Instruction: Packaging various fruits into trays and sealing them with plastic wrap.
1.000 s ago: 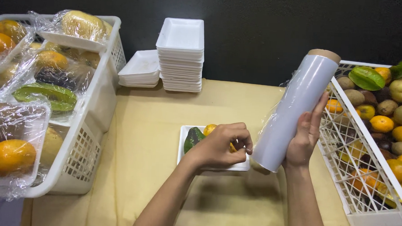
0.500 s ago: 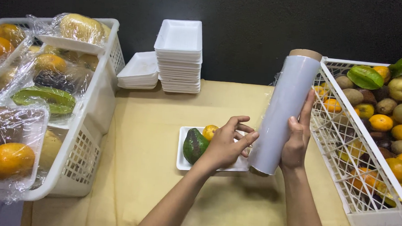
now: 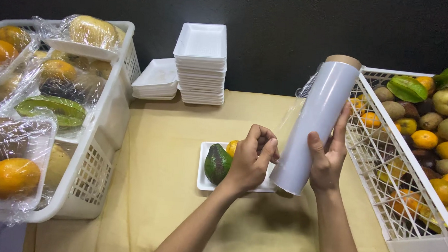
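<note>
A roll of cling film (image 3: 314, 125) is held tilted above the tan tablecloth (image 3: 171, 189), gripped around its lower part by the right hand (image 3: 327, 158). A loose edge of film is pinched in the closed fingers of the left hand (image 3: 250, 162), just beside the roll. Below, an avocado (image 3: 217, 162) and an orange (image 3: 232, 147) lie on a white foam tray (image 3: 204, 180). A white basket of loose fruit (image 3: 408, 164) stands at the right.

My left hand (image 3: 250, 162) and right hand (image 3: 327, 158) are both bare: no gloves, no rings, no watch or band at either wrist. My forearms are slim and uncovered all the way down to the bottom edge of the view, with no sleeve showing. My fingernails are short and plain.
</note>
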